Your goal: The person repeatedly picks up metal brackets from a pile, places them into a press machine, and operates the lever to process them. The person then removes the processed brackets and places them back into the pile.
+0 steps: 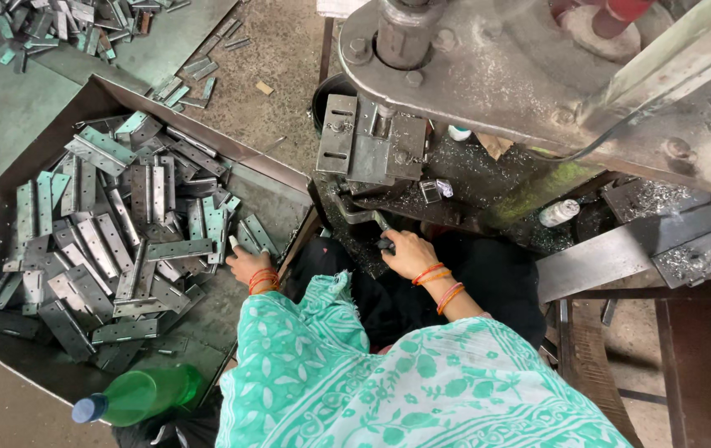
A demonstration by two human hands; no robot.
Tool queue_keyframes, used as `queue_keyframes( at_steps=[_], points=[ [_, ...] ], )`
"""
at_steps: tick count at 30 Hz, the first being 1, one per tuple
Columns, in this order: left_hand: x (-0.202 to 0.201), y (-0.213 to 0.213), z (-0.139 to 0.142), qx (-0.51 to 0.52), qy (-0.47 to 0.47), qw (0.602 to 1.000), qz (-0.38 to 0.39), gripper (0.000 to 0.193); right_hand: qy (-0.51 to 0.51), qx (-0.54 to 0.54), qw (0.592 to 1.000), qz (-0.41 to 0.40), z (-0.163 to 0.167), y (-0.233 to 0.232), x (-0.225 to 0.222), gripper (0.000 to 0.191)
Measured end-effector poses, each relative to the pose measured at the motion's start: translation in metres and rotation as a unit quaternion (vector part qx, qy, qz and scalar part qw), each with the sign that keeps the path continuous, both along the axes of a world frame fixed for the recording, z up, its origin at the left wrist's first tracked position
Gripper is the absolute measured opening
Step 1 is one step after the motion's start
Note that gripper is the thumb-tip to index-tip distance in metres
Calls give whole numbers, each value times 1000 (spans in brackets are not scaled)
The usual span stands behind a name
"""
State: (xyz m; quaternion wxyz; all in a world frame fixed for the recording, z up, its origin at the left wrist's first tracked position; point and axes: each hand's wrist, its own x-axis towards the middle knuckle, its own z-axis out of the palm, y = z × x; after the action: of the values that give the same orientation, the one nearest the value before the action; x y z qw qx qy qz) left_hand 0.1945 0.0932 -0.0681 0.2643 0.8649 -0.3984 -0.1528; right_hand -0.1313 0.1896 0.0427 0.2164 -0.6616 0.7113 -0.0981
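While the head camera looks down, the left hand (248,265) reaches into the tray (206,137) at the person's left, fingers closing on a grey metal hinge strip (221,234) lying lengthwise away from them, and the right hand (409,253) grips the press's black-handled lever (372,222) straight ahead.

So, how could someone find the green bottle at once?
Start at the big metal tray full of grey hinge plates on the person's left. Follow its near edge toward the person's green patterned clothing. The bottle lies there on its side: the only translucent green, rounded thing, with a blue cap, among flat grey metal.
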Motion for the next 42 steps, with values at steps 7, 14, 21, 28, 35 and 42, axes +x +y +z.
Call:
queue_keyframes(
  at_steps=[7, 14, 21, 28, 35, 42],
  points=[
    [2, 0, 0, -109, 68, 991, 29, 105, 4, -4, 1000, 1, -2, -2, 2, 41],
    [-26, -14, -1, -163, 64, 984, 32, 87, 2, 1, 1000, -3, -1, -1, 3, 40],
    [-20, -3, 9, -258, 162, 948, 96, 91, -1, -3, 1000, -3, 4, 3, -1, 41],
    [0, -1, 24, -276, 531, 788, 141, 80, 2, 8, 1000, -11, 8, 6, -2, 43],
    [-12, 7, 34, -219, 582, 774, 119, 73, 10, 22, 1000, -17, 7, 10, -6, 42],
    [-48, 4, 78, -302, 583, 746, -107, 74, 14, -2, 1000, -7, 6, 15, -9, 41]
  ],
)
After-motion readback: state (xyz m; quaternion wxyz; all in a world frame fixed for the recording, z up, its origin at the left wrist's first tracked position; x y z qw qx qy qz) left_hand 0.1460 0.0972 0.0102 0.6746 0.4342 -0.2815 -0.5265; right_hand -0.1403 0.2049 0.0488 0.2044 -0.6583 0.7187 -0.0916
